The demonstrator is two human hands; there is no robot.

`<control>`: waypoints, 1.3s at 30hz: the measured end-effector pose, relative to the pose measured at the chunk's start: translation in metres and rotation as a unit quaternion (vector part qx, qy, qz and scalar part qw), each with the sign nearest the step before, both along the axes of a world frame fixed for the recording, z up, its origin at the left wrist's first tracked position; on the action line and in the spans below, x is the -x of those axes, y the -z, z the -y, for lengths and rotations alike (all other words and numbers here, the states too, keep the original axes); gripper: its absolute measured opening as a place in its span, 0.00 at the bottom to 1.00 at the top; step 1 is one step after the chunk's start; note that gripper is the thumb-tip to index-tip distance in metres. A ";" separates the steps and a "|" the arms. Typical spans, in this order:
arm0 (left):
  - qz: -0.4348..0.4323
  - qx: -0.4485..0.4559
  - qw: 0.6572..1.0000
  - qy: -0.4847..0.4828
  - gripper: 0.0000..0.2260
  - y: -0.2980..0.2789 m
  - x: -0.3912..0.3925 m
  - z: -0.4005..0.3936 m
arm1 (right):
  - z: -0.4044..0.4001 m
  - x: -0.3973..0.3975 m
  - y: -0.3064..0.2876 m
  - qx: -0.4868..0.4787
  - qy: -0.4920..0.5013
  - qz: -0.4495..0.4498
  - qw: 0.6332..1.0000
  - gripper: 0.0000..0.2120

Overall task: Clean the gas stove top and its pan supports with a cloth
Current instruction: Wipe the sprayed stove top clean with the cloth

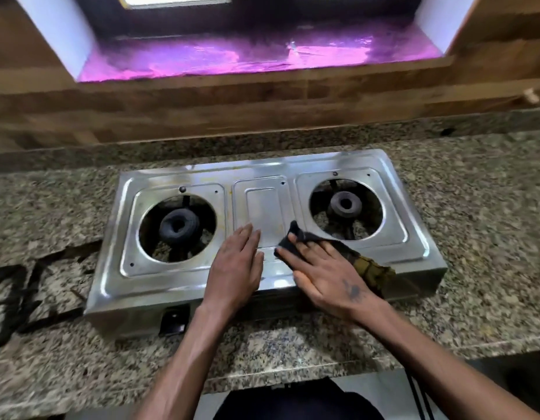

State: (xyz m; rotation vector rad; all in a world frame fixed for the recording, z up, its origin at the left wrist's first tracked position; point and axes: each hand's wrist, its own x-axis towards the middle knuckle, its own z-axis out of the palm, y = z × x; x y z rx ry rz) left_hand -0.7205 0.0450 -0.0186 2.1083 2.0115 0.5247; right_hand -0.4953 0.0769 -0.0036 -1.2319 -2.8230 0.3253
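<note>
My left hand (236, 262) lies flat, fingers straight, on the steel stove top (262, 204). My right hand (326, 274) presses the dark cloth (299, 237) down beside it, fingers extended.

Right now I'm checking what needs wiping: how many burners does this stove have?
2: the left burner sits in the stove's left opening, the right burner in its right opening. None appears hidden.

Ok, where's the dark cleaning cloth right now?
In the head view, the dark cleaning cloth lies under the right hand on the steel gas stove top, between the raised centre panel and the right burner.
</note>
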 end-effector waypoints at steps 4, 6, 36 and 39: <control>0.021 0.004 1.000 -0.016 0.23 0.002 0.000 0.005 | -0.036 0.056 0.001 0.023 0.079 0.015 0.997 0.27; 0.017 0.001 1.000 -0.021 0.24 0.001 0.000 0.006 | -0.034 0.060 0.003 0.013 0.069 0.025 0.997 0.28; -0.012 0.020 0.999 -0.036 0.26 0.000 -0.024 -0.026 | 0.001 -0.098 -0.008 0.052 0.247 0.041 0.967 0.29; -0.007 0.019 0.999 -0.035 0.25 0.001 -0.023 -0.032 | -0.048 -0.124 -0.006 0.037 0.294 0.051 0.954 0.31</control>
